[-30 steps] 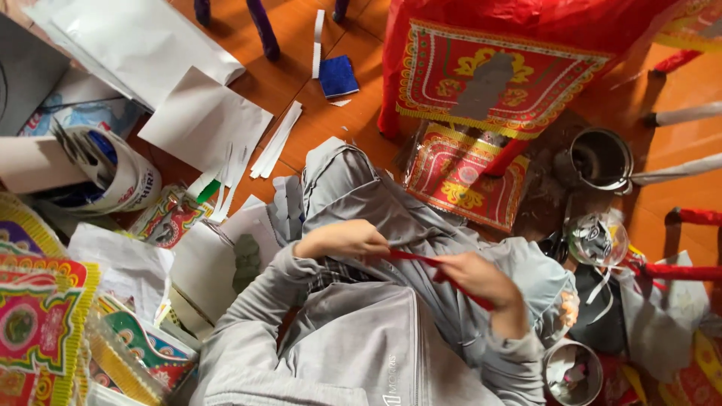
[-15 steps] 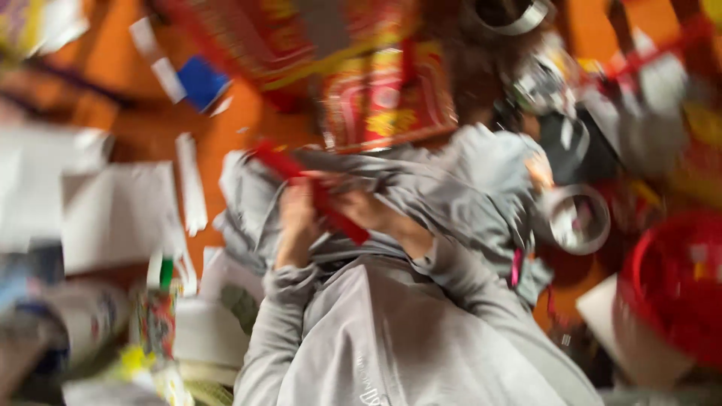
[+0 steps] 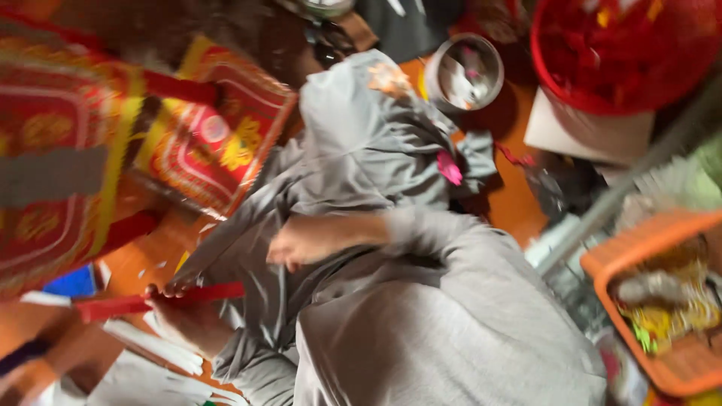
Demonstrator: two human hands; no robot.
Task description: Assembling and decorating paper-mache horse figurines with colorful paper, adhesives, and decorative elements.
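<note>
My left hand (image 3: 180, 316) is at the lower left, closed on a long red strip (image 3: 150, 301) that runs left to right over the orange floor. My right hand (image 3: 301, 240) hovers over my grey-clad lap (image 3: 376, 143), a short way up and right of the strip's end and not touching it. Its fingers look curled, but motion blur hides whether they hold anything. Both grey sleeves reach in from the lower right.
Red and gold patterned paper boxes (image 3: 218, 143) lie at the left. White paper strips (image 3: 150, 346) and a blue piece (image 3: 71, 282) lie by my left hand. A metal tin (image 3: 462, 71), a red basin (image 3: 624, 53) and an orange basket (image 3: 669, 301) stand to the right.
The view has swung to the right and tilted. Both hands were on the red strip earlier; now only my left hand grips it, and my right hand has come off it.
</note>
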